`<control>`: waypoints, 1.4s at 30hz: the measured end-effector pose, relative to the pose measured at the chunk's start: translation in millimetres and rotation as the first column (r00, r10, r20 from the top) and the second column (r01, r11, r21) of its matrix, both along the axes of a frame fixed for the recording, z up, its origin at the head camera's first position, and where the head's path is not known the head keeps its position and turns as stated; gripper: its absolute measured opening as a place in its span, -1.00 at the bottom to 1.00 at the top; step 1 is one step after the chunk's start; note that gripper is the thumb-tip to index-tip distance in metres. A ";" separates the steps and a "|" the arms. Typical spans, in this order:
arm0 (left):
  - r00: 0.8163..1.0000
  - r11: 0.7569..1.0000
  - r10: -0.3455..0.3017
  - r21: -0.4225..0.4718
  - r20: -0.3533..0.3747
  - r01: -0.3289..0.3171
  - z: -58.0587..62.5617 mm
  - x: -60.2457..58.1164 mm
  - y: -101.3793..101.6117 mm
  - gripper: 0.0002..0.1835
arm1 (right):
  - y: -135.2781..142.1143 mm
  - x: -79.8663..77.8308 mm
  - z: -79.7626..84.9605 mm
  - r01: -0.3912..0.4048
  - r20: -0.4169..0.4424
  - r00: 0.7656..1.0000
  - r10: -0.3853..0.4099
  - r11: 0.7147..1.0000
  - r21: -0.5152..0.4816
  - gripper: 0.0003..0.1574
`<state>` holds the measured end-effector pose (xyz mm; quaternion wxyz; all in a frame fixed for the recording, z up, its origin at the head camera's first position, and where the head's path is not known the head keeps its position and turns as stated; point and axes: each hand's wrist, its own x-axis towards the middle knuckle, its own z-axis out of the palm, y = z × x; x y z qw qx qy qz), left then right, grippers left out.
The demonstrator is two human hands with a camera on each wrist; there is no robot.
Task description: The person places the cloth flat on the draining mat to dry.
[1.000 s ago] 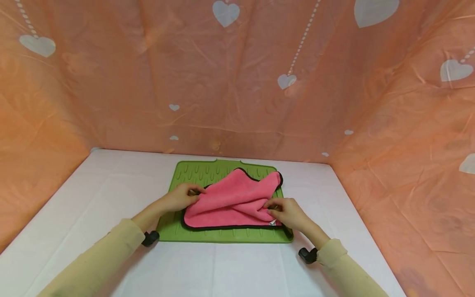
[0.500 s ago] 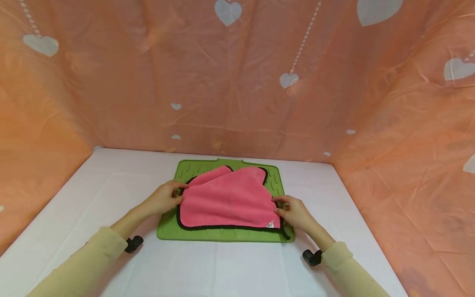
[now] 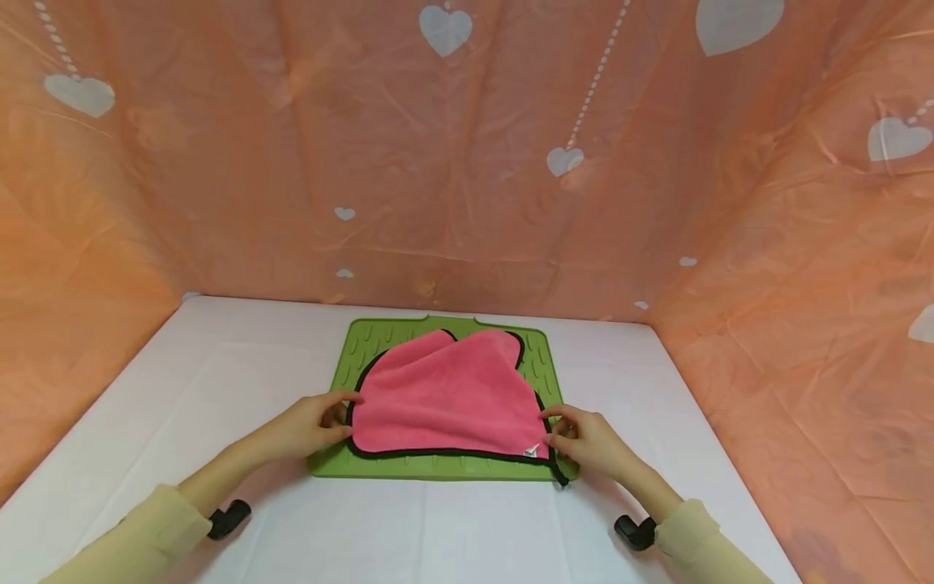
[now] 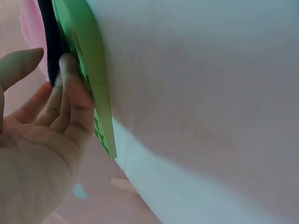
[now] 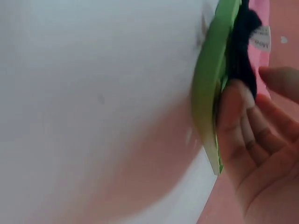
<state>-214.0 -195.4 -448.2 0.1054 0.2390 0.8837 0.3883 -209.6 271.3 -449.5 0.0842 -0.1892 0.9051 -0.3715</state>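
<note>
A pink towel with black edging lies over a green ribbed mat. Its front part is spread fairly flat, while its back corners are folded unevenly. At the towel's left edge is my left hand, thumb and fingertips either side of the black border; the left wrist view shows the border between them. My right hand holds the right edge near the front corner in the same way. A small white label sits beside that corner, and a short black loop hangs there over the mat's edge.
The mat rests on a white-covered table. Orange sheeting printed with pale hearts rises behind the table and along both sides. A black wrist mount is on my left wrist, another black mount on my right.
The towel has gone from bunched and creased to spread wider and flatter. My left hand has moved left and toward me; my right hand has shifted slightly right and toward me.
</note>
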 end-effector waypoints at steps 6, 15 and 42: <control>1.000 1.000 -0.002 0.031 0.016 0.001 0.6 6.4 2.4 -0.54 | -2.8 5.0 -3.0 -0.060 -0.015 0.998 0.060 0.998 0.018 -0.62; 0.995 0.998 -0.026 0.060 0.101 0.020 3.8 8.6 -5.2 -0.56 | -1.7 5.6 -4.0 -0.056 0.010 0.998 0.056 0.998 -0.001 -0.67; 0.999 0.999 -0.020 0.047 -0.026 0.021 14.0 -23.9 3.7 -0.78 | -6.4 -19.9 11.0 -0.005 -0.163 0.987 0.016 0.998 0.069 -0.81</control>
